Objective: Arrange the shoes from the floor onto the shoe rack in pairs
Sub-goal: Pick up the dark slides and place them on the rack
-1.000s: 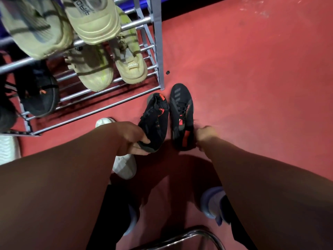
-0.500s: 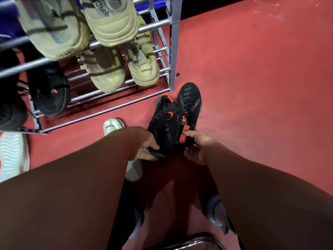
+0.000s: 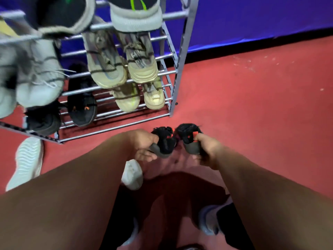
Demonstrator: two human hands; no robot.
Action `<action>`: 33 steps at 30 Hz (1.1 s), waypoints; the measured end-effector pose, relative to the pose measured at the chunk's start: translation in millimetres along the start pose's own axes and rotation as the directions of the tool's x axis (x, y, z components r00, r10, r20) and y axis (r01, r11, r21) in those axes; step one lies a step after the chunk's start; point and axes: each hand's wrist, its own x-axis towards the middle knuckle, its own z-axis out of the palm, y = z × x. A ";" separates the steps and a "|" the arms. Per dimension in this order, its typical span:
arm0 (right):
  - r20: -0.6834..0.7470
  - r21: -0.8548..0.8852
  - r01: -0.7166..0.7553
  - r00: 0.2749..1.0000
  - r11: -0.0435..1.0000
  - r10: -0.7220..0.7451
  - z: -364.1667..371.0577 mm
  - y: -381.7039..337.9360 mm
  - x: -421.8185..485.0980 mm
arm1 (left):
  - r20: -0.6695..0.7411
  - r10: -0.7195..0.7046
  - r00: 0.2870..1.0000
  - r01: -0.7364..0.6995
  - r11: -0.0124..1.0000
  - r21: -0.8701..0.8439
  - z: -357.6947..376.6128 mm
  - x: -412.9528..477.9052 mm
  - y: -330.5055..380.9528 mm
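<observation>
Black knit with red trim marks the two task shoes, which are held side by side at the centre of the frame, just below the lowest front rail of the shoe rack [image 3: 177, 78]. The left black shoe [image 3: 164, 139] is gripped at its heel by the left hand [image 3: 144, 147], with fingers curled beneath the sole. The right black shoe [image 3: 189, 136] is pinched at its heel by the right hand [image 3: 207, 150]. Both appear to be raised off the red floor [image 3: 252, 105], with toes pointed away toward the rack.

Risks are judged as follows:
- A heel-only hold leaves each toe free to swing, so a shoe could slip out or twist.
- A dangling toe could be caught on a rail, and shoes already racked could be dislodged.
- The tiers are crowded. If no double gap is found, the pair could be split.
- One white shoe [image 3: 132, 175] lies close beneath the left hand and could be kicked or trodden on.

Counts:
- Black shoes in hand: two.
- White shoes on the floor: two, well apart, the second [image 3: 27, 159] at lower left.
- On the rack: two dark shoes on top, four beige in the middle column and two black at lower left.
- The grey shoes at the left edge are too blurred to be counted.
</observation>
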 end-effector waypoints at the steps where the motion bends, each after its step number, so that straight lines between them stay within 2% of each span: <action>1: -0.019 0.004 -0.005 1.000 1.000 0.005 -2.4 2.3 -15.0 | -0.030 0.019 0.999 -0.018 1.000 0.025 -6.1 -13.5 -6.0; 5: -0.037 0.037 -0.003 0.999 0.999 0.004 5.0 35.6 -74.7 | -0.102 0.059 0.993 -0.052 0.996 0.066 -34.1 -71.6 -46.4; 11: -0.026 0.146 0.078 0.997 0.986 -0.075 61.1 65.8 -159.8 | -0.248 0.038 0.968 -0.024 0.998 0.058 -59.2 -144.5 -94.7; 16: 0.012 0.196 0.191 0.980 0.962 -0.197 96.8 59.7 -212.1 | -0.247 0.150 0.957 -0.155 0.988 -0.004 -58.8 -193.0 -106.3; 22: 0.039 0.192 0.266 0.960 0.945 -0.278 95.1 46.2 -210.3 | -0.289 0.111 0.951 -0.186 0.951 -0.246 -54.3 -184.9 -114.6; 27: 0.048 0.250 0.203 0.974 0.947 -0.222 97.5 46.6 -182.8 | -0.217 -0.026 0.976 -0.071 0.902 -0.425 -56.0 -161.3 -124.3; 30: 0.024 0.288 0.178 0.981 0.941 -0.193 106.8 42.2 -155.0 | -0.233 -0.062 0.971 -0.087 0.812 -0.577 -57.1 -133.3 -133.6; 33: 0.005 0.290 0.162 0.985 0.943 -0.171 119.7 35.8 -121.9 | -0.223 -0.036 0.974 -0.118 0.762 -0.637 -59.1 -92.2 -142.5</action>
